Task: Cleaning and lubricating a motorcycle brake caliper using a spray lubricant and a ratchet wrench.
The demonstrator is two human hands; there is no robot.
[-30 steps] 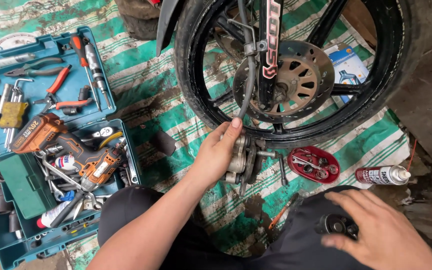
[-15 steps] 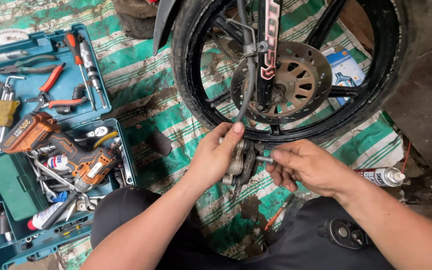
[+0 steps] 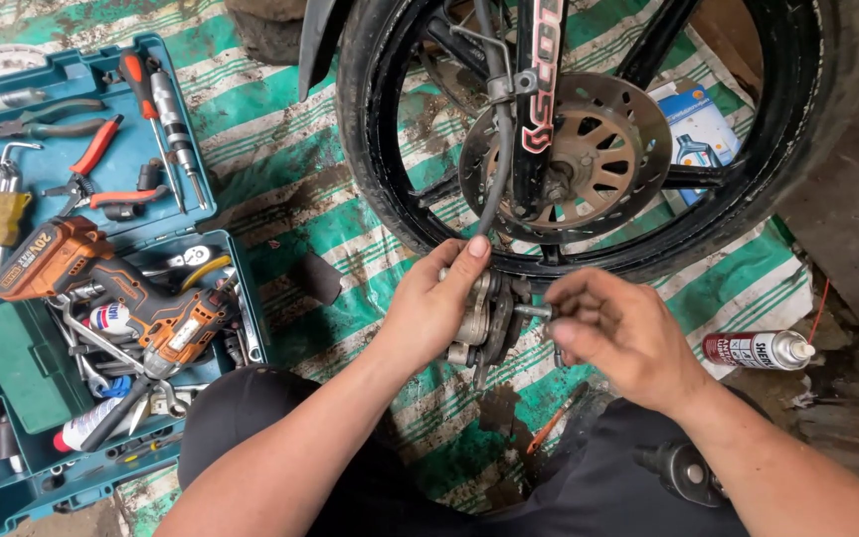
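Observation:
My left hand [image 3: 434, 306] grips a dirty metal brake caliper [image 3: 486, 320] just below the black motorcycle wheel [image 3: 390, 189]. My right hand [image 3: 620, 336] pinches a small bolt [image 3: 532, 311] that sticks out of the caliper's right side. A brake hose [image 3: 495, 149] runs from the caliper up along the fork leg [image 3: 541, 89]. The perforated brake disc [image 3: 616, 149] sits at the wheel's hub, above both hands.
An open blue tool case [image 3: 72, 477] lies at the left, holding an orange cordless drill [image 3: 101, 288], pliers [image 3: 101, 179] and screwdrivers. A spray can [image 3: 756, 349] lies at the right on the green-and-white striped tarp [image 3: 290, 149]. A blue-and-white box [image 3: 696, 129] shows behind the wheel.
My right hand came up from my lap to the caliper's right side and now pinches the bolt. My left hand has kept hold of the caliper.

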